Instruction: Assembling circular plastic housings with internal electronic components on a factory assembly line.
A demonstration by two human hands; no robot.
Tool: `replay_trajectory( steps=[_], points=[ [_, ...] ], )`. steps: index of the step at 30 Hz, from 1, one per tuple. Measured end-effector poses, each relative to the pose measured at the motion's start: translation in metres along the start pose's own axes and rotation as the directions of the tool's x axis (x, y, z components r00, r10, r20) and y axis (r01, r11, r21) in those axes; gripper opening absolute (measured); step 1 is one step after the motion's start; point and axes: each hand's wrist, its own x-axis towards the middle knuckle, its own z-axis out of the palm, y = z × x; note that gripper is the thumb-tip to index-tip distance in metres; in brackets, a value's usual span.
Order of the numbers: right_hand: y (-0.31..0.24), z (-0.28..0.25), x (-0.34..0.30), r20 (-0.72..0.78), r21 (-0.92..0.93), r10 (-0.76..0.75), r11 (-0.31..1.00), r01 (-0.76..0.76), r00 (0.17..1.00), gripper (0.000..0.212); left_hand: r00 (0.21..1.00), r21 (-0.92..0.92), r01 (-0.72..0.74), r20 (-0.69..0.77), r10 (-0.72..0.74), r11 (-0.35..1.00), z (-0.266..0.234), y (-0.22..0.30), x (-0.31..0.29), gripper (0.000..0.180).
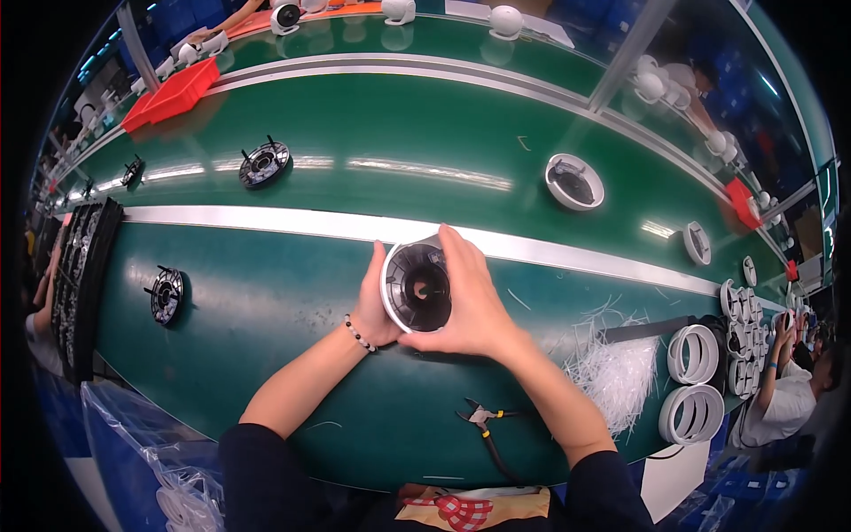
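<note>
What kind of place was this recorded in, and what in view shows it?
Probably a factory assembly line: similar black round parts sit spaced along a long green surface that looks like a conveyor, white rings are grouped at the right of the workbench, and cutting pliers lie on it.

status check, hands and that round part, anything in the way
Left hand and right hand clasp round housing. Dark inside visible, rim white. No obstruction seen; cutters lie apart.

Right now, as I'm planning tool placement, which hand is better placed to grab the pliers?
Likely the right hand: the pliers lie nearer its forearm, though it and the left hand hold the round housing.
</note>
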Motion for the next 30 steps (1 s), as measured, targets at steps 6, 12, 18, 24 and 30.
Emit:
replay_trajectory(
  steps=[6, 12, 18, 24, 30],
  points=[
    [0.019, -0.009, -0.001, 0.029, -0.017, -0.179, 0.984, 0.180, 0.983, 0.111, 0.997, -0.106, 0.017, 0.073, -0.010, 0.994, 0.008, 0.005, 0.002, 0.064],
    [0.049, -0.004, -0.017, -0.177, -0.077, -0.170, 0.984, 0.159, 0.969, 0.133, 0.985, 0.071, -0.155, 0.091, 0.148, 0.985, 0.027, 0.000, 0.035, 0.048],
    [0.081, -0.144, -0.073, -0.286, -0.292, -0.085, 0.956, -0.002, 0.954, 0.062, 0.927, 0.133, -0.237, -0.265, 0.265, 0.962, -0.013, 0.056, 0.106, 0.035],
    [0.174, -0.281, -0.170, -0.508, -0.686, 0.542, 0.215, -0.695, 0.669, 0.027, 0.922, 0.433, -0.319, -0.064, 0.382, 0.843, -0.096, 0.113, 0.153, 0.027],
    [0.271, -0.333, -0.305, -0.506, -0.733, 0.524, 0.158, -0.662, 0.685, 0.011, 0.518, 0.933, -0.343, 0.090, 0.851, 0.110, -0.076, 0.119, 0.135, 0.035]
  ],
)
